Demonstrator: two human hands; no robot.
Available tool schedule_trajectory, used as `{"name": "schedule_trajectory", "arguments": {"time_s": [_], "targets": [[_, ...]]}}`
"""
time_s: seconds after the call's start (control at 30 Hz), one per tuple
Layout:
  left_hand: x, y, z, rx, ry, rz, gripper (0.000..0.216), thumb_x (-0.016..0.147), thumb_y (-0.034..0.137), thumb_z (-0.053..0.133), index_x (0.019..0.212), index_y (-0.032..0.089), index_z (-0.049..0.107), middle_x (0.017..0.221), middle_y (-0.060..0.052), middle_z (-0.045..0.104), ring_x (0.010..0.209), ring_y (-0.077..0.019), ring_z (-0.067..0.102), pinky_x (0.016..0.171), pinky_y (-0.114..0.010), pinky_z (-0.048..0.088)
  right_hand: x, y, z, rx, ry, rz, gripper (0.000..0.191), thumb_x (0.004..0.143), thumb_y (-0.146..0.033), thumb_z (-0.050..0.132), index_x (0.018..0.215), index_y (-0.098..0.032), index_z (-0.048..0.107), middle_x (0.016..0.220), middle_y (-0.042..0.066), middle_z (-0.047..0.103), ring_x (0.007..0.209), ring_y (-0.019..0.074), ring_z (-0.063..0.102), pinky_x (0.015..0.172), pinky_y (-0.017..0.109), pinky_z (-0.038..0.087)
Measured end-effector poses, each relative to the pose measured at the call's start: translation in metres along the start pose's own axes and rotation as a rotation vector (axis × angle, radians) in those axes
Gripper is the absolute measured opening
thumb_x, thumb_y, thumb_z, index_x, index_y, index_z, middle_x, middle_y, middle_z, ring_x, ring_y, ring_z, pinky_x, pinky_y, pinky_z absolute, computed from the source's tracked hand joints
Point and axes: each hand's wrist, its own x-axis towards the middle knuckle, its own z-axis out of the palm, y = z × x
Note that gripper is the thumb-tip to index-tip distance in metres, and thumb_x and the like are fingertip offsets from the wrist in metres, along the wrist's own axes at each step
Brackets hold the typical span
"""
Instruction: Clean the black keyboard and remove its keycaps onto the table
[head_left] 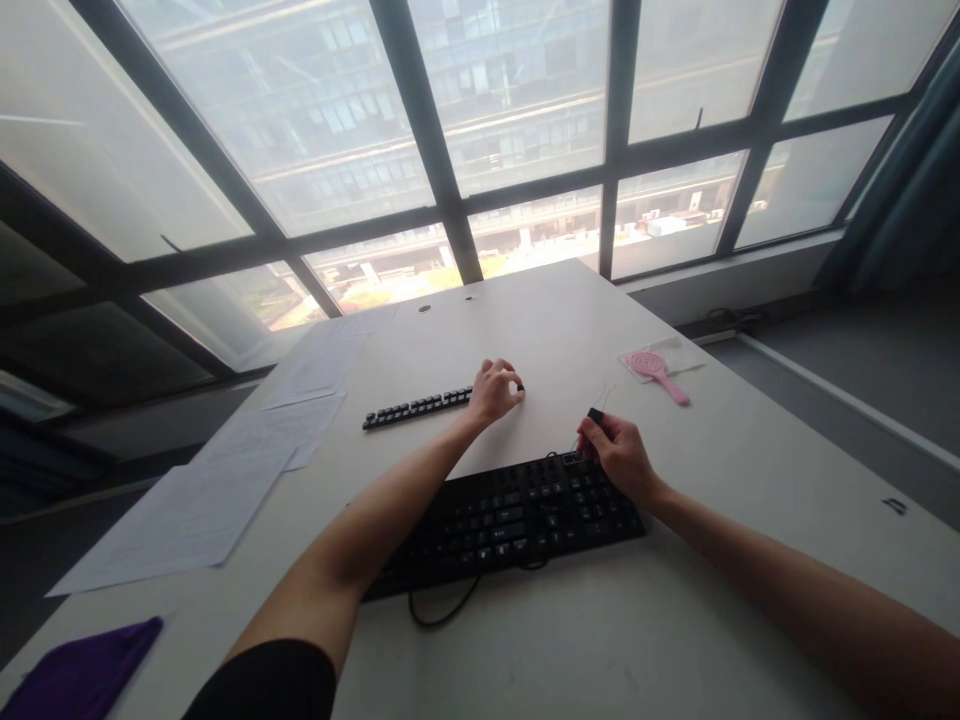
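A black keyboard (pixel 510 515) lies on the desk below my hands, its cable looping out at the near edge. Beyond it sits a row of black keycaps (pixel 416 408). My left hand (pixel 493 390) is at that row's right end, thumb and forefinger pinching a small black keycap (pixel 520 387). Over the keyboard's upper right corner, my right hand (pixel 619 455) grips a wire keycap puller (pixel 595 414) by its black handle. Thin wires stick out on both sides of the handle. My left forearm hides part of the keyboard's left side.
A pink hairbrush (pixel 657 374) rests on a clear plastic bag at the right. Printed papers (pixel 180 515) spread along the desk's left side, with a purple cloth item (pixel 86 670) at near left. Window frames (pixel 450 210) stand behind the white desk (pixel 525 320).
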Motion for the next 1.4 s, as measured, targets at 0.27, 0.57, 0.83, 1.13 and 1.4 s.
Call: {"name": "schedule_trajectory", "arguments": {"time_s": [0.27,0.57,0.83,1.13,1.4], "targets": [[0.008,-0.006,0.001,-0.007,0.028,-0.056,0.009,0.075,0.024,0.073,0.082,0.022,0.077,0.112,-0.007,0.062,0.108,-0.0284,0.047,0.098,-0.044,0.043,0.0,-0.001,0.0,-0.02,-0.008,0.001,0.042,0.089,-0.058,0.059,0.078,-0.018,0.062,0.064,0.003,0.065,0.052,0.0141,0.055,0.049,0.026,0.042],[0.006,-0.002,-0.004,-0.021,0.055,-0.034,0.017,0.074,0.025,0.075,0.09,0.019,0.074,0.114,-0.01,0.059,0.108,-0.028,0.047,0.1,-0.041,0.043,0.001,0.0,-0.001,0.041,0.004,0.0,0.039,0.088,-0.055,0.06,0.078,-0.017,0.062,0.065,0.004,0.064,0.053,0.0141,0.054,0.047,0.026,0.04],[-0.037,0.084,-0.042,-0.149,-0.062,0.076,0.014,0.089,0.025,0.058,0.098,0.019,0.067,0.101,-0.007,0.066,0.099,-0.0238,0.058,0.094,-0.038,0.045,0.004,-0.012,-0.017,-0.2,-0.047,-0.102,0.035,0.086,-0.049,0.061,0.075,-0.016,0.067,0.062,0.001,0.057,0.053,0.0122,0.044,0.047,0.024,0.034],[-0.113,0.146,-0.041,-0.269,-0.17,-0.02,0.014,0.092,0.026,0.048,0.086,0.021,0.06,0.084,-0.006,0.065,0.075,-0.0188,0.058,0.067,-0.03,0.043,0.005,-0.013,-0.015,-0.286,-0.188,-0.147,0.031,0.087,-0.04,0.057,0.065,-0.018,0.061,0.058,-0.002,0.052,0.055,0.0128,0.043,0.051,0.025,0.033],[-0.114,0.144,-0.03,-0.318,-0.135,-0.047,0.012,0.091,0.025,0.049,0.083,0.022,0.056,0.084,-0.005,0.065,0.075,-0.0188,0.058,0.067,-0.031,0.043,0.008,-0.015,-0.019,-0.399,-0.335,-0.209,0.03,0.088,-0.035,0.057,0.064,-0.018,0.06,0.063,-0.001,0.056,0.063,0.0149,0.048,0.059,0.025,0.037]]}}
